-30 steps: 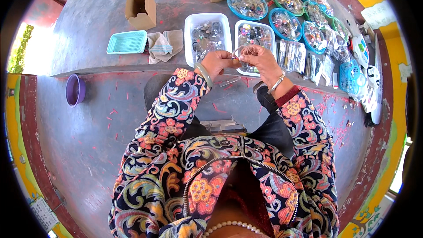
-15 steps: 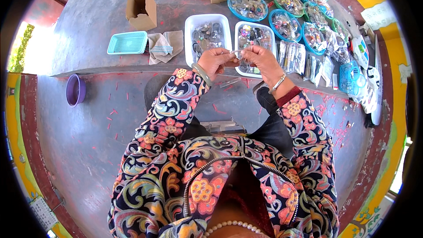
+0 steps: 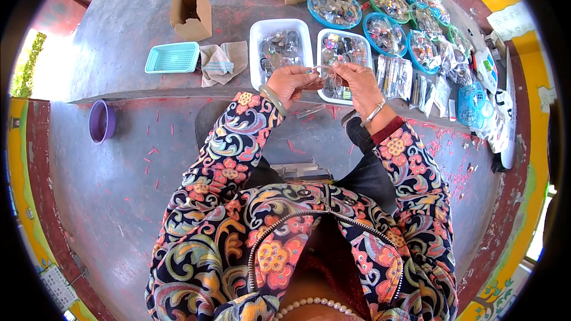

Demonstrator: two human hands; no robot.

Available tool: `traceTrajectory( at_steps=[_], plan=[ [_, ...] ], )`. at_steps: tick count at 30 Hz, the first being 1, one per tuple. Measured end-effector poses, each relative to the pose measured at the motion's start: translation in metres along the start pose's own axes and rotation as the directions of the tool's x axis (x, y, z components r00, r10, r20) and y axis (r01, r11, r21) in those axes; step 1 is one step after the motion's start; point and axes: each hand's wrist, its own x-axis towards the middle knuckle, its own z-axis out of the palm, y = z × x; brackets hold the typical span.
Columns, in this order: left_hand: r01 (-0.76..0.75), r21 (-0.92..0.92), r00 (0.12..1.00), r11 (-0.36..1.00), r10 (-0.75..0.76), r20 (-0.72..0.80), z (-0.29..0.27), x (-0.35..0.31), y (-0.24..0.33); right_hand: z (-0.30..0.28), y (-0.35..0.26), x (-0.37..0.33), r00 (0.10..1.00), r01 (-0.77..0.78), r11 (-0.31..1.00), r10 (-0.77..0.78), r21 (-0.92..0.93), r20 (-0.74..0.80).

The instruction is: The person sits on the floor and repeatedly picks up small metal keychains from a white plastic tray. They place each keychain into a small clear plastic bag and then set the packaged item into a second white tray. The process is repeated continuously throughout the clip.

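Observation:
Above the front edge of the raised grey surface, my left hand [image 3: 288, 84] and my right hand [image 3: 359, 85] face each other. Between their fingertips is a thin pale loop [image 3: 325, 68], like a cord or narrow band; its exact kind is too small to tell. Both hands pinch it, thumbs against fingers. A tiny green spot shows at my left fingertips. Just beyond my left hand is a white tub [image 3: 254, 53] of small dark pieces. Behind my right hand stands a second white tub [image 3: 368, 47] with mixed small colourful items, partly hidden by the hand.
Left of the tubs lie a folded cloth [image 3: 235, 59] and a turquoise basket [image 3: 172, 58], with a cardboard box [image 3: 199, 21] behind. Several round blue and green baskets [image 3: 334, 9] of packed small goods fill the right. Packets [image 3: 392, 77] line the edge. A purple basin [image 3: 102, 122] stands lower left.
The loop between my hands shows wider now, and my right fingers have shifted slightly right along it. My left hand stays nearly in place.

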Motion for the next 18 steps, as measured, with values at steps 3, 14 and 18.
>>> traceTrajectory(
  at_steps=[3, 14, 18],
  plan=[
    [-0.042, 0.007, 0.999, 0.999, 0.042, 0.005, -0.001, 0.001, -0.001, 0.004, 0.0, -0.001, 0.999, 0.013, 0.997, -0.01, 0.077, -0.044],
    [-0.094, -0.046, 0.995, 0.995, 0.092, -0.043, -0.008, 0.001, -0.001, -0.002, -0.003, 0.0, 0.998, -0.009, 0.998, 0.013, -0.058, 0.064],
    [-0.083, -0.008, 0.996, 0.997, 0.083, -0.042, -0.007, 0.002, 0.008, -0.01, 0.007, 0.006, 0.997, 0.034, 0.996, -0.028, -0.08, 0.074]
  ],
)
